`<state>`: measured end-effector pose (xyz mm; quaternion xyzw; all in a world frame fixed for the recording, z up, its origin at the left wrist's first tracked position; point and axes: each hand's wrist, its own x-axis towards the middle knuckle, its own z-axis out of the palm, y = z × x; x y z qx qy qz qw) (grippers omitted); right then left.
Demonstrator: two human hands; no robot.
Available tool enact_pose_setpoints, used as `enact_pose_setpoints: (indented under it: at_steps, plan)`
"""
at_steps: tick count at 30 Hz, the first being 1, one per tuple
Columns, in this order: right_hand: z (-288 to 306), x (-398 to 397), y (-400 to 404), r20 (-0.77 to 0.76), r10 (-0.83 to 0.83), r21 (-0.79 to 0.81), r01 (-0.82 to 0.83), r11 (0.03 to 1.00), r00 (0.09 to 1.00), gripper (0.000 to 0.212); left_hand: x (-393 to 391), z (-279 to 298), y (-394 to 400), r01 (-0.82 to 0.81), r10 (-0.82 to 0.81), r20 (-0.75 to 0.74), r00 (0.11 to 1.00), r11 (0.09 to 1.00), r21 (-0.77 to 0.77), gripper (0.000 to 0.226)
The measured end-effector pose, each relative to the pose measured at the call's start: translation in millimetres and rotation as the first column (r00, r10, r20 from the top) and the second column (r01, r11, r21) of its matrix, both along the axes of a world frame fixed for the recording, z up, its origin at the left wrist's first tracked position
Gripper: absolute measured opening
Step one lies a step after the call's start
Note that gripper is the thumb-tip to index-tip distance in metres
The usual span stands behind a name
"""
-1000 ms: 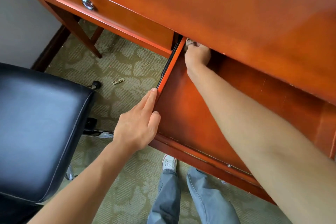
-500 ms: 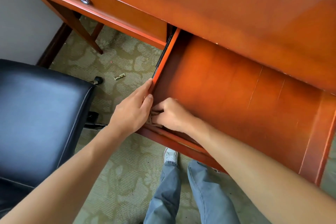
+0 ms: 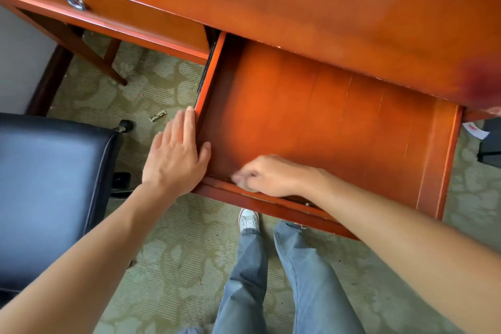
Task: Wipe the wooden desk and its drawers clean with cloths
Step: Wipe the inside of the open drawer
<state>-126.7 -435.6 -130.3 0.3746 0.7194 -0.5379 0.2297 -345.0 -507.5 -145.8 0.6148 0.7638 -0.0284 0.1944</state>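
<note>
The orange-brown wooden desk (image 3: 311, 0) fills the top of the view. Its middle drawer (image 3: 325, 116) is pulled out, with its bare bottom showing. My left hand (image 3: 176, 154) rests flat with straight fingers on the drawer's left side wall, thumb just inside. My right hand (image 3: 273, 175) is inside the drawer at the near left corner, fingers curled on a small pale cloth (image 3: 240, 180) that is blurred and mostly hidden under the hand.
A shut drawer with a metal ring pull (image 3: 73, 0) sits at the left. A black padded chair (image 3: 48, 192) stands close on the left. Patterned carpet, a small metal scrap (image 3: 157, 116), and my jeans and white shoe (image 3: 248, 221) lie below.
My right hand came from the drawer's far left corner to its near left corner, then shifted slightly right along the front. My left hand flattened on the side wall.
</note>
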Motion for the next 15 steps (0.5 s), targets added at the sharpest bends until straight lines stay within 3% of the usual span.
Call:
enact_pose_setpoints:
  at_steps: [4,7,9,11,15]
  plan:
    - [-6.0,-60.1,-0.2,-0.066,0.055,0.14,-0.046,0.989,0.996,0.018,8.6,-4.0,1.7,0.155,-0.134,-0.146,0.98,0.978,0.142,0.072]
    - [4.5,-48.6,9.9,-0.041,0.134,0.203,-0.123,0.972,0.99,0.02,33.4,2.3,8.0,0.261,-0.251,-0.07,0.965,0.926,0.273,0.061]
    - [12.5,-16.9,15.2,0.009,0.165,0.151,-0.164,0.975,0.986,0.026,55.4,-0.5,14.6,0.309,-0.322,0.021,0.946,0.924,0.226,0.066]
    - [16.6,24.7,19.5,0.085,0.158,0.064,-0.164,0.984,0.984,0.019,80.7,-8.2,20.6,0.405,-0.417,0.071,0.906,0.904,0.132,0.07]
    - [28.2,109.0,13.9,0.14,-0.037,-0.06,0.046,0.997,0.989,0.011,137.7,-24.8,31.1,0.554,-0.551,0.067,0.832,0.833,-0.02,0.066]
